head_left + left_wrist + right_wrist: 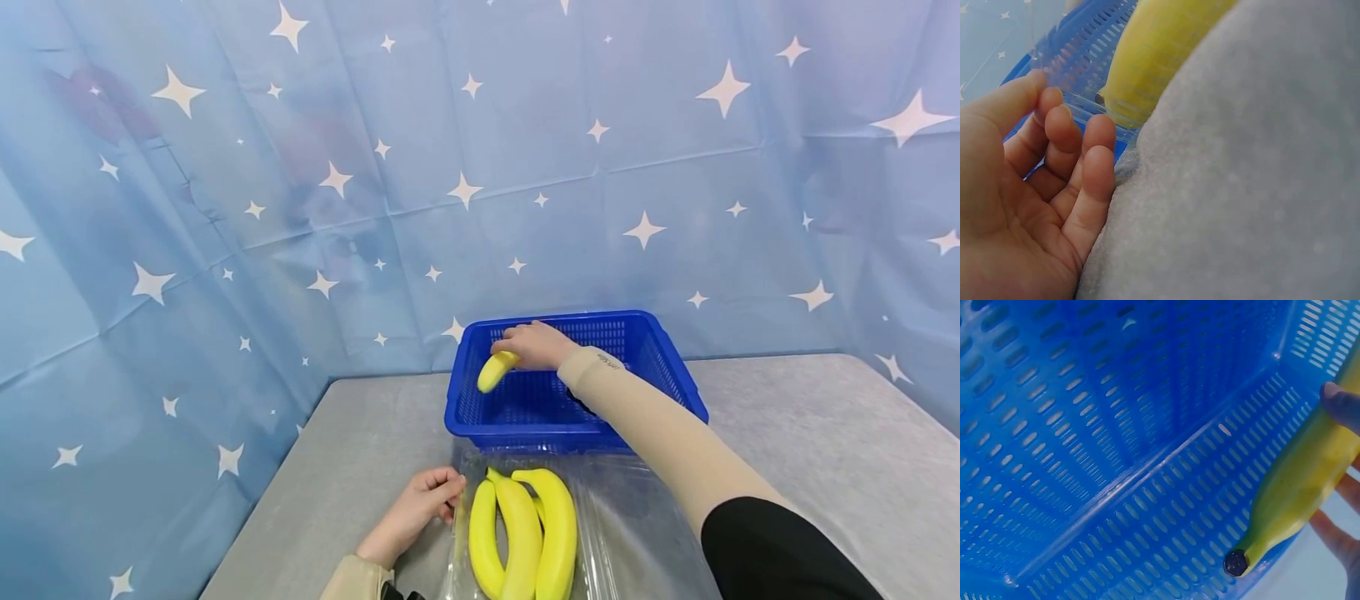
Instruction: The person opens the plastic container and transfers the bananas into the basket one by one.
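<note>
My right hand [536, 344] grips a yellow banana [496, 372] inside the outline of the blue basket [540, 431]. In the right wrist view the dark-tipped end of this banana [1297, 487] points down toward the slotted basket floor, with fingers [1342, 406] round its body. My left hand [420, 508] is at the left edge of a clear plastic container [592, 533], where thumb and forefinger pinch the thin rim, as the left wrist view shows. Several bananas [519, 533] lie lengthwise in the container's left part.
The basket stands at the back of the grey table [390, 417], just behind the container. A blue curtain with white stars [525, 167] hangs behind and along the left. Grey tabletop [795, 433] extends to the right of the basket.
</note>
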Motion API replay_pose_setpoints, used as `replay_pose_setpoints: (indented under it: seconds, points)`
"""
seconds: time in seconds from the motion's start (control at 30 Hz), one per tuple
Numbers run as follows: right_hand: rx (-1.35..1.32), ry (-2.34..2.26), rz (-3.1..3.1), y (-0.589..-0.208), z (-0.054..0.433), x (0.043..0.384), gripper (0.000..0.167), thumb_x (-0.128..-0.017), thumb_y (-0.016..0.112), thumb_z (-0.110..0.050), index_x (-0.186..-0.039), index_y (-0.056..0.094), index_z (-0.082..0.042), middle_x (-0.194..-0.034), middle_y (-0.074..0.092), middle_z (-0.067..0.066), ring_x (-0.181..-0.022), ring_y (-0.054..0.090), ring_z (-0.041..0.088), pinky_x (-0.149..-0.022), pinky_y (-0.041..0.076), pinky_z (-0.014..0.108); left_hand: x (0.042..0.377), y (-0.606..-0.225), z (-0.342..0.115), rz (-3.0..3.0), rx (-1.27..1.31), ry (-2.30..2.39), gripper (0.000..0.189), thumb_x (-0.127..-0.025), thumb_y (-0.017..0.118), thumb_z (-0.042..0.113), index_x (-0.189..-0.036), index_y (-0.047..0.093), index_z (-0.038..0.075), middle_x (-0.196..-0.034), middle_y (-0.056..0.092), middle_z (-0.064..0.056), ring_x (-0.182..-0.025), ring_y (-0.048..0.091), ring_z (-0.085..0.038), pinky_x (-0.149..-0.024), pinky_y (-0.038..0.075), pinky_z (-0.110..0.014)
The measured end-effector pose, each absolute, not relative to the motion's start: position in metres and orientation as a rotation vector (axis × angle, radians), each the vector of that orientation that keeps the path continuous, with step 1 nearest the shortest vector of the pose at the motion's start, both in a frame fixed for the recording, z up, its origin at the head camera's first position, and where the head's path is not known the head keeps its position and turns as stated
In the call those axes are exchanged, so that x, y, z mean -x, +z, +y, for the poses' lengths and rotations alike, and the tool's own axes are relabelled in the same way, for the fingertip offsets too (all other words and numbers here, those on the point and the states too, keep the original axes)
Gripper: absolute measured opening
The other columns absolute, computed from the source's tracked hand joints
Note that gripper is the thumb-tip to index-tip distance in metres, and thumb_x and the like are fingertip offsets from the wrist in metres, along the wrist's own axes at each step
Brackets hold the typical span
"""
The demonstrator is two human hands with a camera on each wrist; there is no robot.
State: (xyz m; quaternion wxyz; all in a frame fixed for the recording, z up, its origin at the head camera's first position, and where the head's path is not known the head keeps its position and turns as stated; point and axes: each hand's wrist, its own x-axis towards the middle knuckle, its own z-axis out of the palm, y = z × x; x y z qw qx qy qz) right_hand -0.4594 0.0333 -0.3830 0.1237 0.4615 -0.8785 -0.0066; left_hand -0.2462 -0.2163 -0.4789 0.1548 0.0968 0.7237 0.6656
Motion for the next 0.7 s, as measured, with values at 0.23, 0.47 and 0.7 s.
replay_pose_setpoints:
  seconds: [0.23, 0.47, 0.7]
  points:
    - [-1.353, -0.066, -2.563, -0.389, 0.029, 0.468, 0.04, -0.087, 0.075, -0.023, -0.126, 0.063, -0.027, -0.115, 0.064, 0.001, -0.105, 0.061, 0.023, -0.094, 0.046, 0.051, 0.246, -0.477, -0.217, 2.084, -0.272, 1.903, 0.021, -0.098, 0.058, 0.023, -0.081, 0.06, 0.012, -0.072, 0.057, 0.002, -0.059, 0.052, -0.011, -0.054, 0.05, -0.024]
    - [-1.367, -0.092, -2.587, -0.392, 0.026, 0.468, 0.044, -0.085, 0.077, -0.019, -0.125, 0.063, -0.026, -0.118, 0.064, 0.003, -0.109, 0.06, 0.026, -0.096, 0.043, 0.055, 0.246, -0.477, -0.216, 2.09, -0.271, 1.906, 0.021, -0.098, 0.058, 0.022, -0.081, 0.06, 0.011, -0.072, 0.057, 0.001, -0.058, 0.052, -0.01, -0.054, 0.049, -0.024]
    - [-1.392, -0.126, -2.629, -0.391, 0.021, 0.464, 0.042, -0.086, 0.076, -0.017, -0.125, 0.063, -0.025, -0.117, 0.064, 0.003, -0.108, 0.06, 0.025, -0.097, 0.044, 0.05, 0.246, -0.476, -0.217, 2.08, -0.276, 1.906, 0.021, -0.098, 0.06, 0.023, -0.08, 0.06, 0.011, -0.072, 0.057, 0.001, -0.056, 0.051, -0.01, -0.054, 0.05, -0.024]
